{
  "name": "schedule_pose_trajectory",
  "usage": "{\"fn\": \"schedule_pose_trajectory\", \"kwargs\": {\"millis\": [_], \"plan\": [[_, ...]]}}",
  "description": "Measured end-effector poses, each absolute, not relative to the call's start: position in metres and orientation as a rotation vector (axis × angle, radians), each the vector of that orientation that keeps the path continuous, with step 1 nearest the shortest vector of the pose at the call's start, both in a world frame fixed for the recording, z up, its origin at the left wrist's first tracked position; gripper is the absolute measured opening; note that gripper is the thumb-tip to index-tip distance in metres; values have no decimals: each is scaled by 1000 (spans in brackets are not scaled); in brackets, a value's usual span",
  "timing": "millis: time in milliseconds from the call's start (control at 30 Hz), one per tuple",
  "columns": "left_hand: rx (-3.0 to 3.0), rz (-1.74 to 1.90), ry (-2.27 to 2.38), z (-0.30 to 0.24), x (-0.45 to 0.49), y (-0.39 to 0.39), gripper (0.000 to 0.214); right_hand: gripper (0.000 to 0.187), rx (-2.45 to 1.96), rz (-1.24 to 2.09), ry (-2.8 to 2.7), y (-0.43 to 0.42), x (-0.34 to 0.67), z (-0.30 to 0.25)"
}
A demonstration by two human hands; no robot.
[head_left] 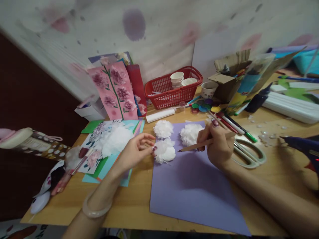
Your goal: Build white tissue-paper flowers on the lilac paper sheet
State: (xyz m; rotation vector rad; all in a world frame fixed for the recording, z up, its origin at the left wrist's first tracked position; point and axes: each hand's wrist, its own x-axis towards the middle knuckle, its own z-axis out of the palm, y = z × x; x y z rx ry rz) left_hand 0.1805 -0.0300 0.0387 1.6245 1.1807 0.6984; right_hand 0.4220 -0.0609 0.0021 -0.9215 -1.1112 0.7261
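Observation:
On a sheet of purple paper (189, 199) sit three fluffy white paper flowers. My left hand (138, 149) has its thumb and fingertips at the left edge of the nearest white paper flower (165, 153), pinching it lightly. A pencil (195, 146) is gripped in my right hand (216, 144), its dark tip just above the purple paper, right of that flower. Behind the pencil lies the right white flower (190, 132), partly hidden by my right fingers. The back left white flower (163, 128) lies apart from both hands.
At left, white fluff (116, 139) rests on coloured sheets. A pink flower picture (116, 89) leans upright behind, beside a red basket (171, 94) with white cups. Scissors (249, 154), paint pots (204, 105) and pens lie to the right. A glue gun (304, 146) is at the right edge.

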Motion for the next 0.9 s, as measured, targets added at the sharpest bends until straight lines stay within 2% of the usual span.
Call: {"fn": "schedule_pose_trajectory", "kwargs": {"millis": [167, 633, 733, 900], "plan": [[1847, 650, 1263, 23, 198, -49, 28, 62, -968, 716, -1349, -71, 415, 0], [2295, 810, 1355, 13, 194, -55, 33, 53, -982, 298, -1807, -69, 405, -16], [2348, 747, 1322, 7, 179, -58, 53, 52, -984, 274, -1839, -68, 404, -16], [2390, 450, 1317, -8, 162, -59, 108, 51, -991, 197, -1907, -68, 401, -17]]}}
